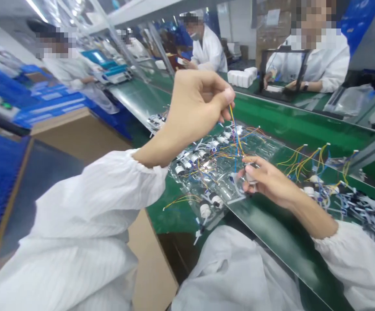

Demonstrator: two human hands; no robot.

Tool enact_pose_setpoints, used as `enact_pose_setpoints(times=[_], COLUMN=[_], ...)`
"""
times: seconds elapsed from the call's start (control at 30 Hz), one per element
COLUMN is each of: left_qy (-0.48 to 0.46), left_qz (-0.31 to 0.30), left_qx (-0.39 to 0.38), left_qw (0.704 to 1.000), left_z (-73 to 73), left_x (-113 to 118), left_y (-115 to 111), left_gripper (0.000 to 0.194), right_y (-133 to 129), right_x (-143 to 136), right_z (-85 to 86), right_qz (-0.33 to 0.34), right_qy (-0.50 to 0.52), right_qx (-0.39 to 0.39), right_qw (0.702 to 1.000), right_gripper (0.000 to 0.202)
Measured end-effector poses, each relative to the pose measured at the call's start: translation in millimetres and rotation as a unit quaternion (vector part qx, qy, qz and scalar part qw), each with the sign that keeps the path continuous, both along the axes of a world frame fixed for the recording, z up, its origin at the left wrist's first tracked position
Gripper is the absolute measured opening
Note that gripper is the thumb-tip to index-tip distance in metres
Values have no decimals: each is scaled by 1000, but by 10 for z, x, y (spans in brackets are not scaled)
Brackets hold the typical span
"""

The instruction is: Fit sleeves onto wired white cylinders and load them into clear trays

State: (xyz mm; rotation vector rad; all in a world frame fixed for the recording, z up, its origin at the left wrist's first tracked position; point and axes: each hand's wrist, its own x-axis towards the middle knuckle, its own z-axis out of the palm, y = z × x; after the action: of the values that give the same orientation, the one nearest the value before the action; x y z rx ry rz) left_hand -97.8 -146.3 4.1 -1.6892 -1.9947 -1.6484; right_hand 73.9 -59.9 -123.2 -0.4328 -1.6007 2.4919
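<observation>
Raised near the middle of the view, my left hand (200, 101) pinches the upper end of some yellow, orange and blue wires (235, 125). The wires run down toward my right hand (267, 179), whose fingers are closed round a small white cylindrical part (251, 175). A whitish strip (237, 185) hangs beside that part. Under and behind both hands lies a clear plastic tray (220, 183) with several white and black parts, such as a white one (204, 210) at its near edge, with loose wires.
More wired parts (309, 190) and a pile of black and white strips (369, 216) lie to the right on the green table (171, 216). Cardboard boxes (151, 255) stand at the left. Several people in white work beyond. A metal post (373, 116) rises at the right.
</observation>
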Motion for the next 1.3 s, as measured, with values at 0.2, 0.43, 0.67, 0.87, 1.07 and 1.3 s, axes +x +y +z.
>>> enact_pose_setpoints(times=[0.2,0.43,0.67,0.87,1.07,1.3], left_qy=[-3,-18,-64,-38,-8,48], left_qz=[60,102,92,73,48,217], left_qx=[-110,-202,-214,-222,-264,-61], left_qw=[992,974,970,972,963,973], left_z=[-435,-944,-1228,-1310,-1349,-1264], left_x=[-392,-853,-944,-943,-950,-720], left_y=[-196,-401,-435,-442,-498,-1160], left_gripper=[16,14,15,21,31,37], right_y=[-203,-423,-502,-578,-750,-647], right_x=[-306,-494,-540,-462,-478,-552], right_z=[-423,-428,-300,-307,-246,-255], right_qz=[-27,17,58,82,103,101], right_qy=[-69,-117,-148,-161,-186,-198], right_qx=[-17,311,615,635,715,712], right_qw=[997,943,772,751,666,666], right_gripper=[54,13,18,45,37,28])
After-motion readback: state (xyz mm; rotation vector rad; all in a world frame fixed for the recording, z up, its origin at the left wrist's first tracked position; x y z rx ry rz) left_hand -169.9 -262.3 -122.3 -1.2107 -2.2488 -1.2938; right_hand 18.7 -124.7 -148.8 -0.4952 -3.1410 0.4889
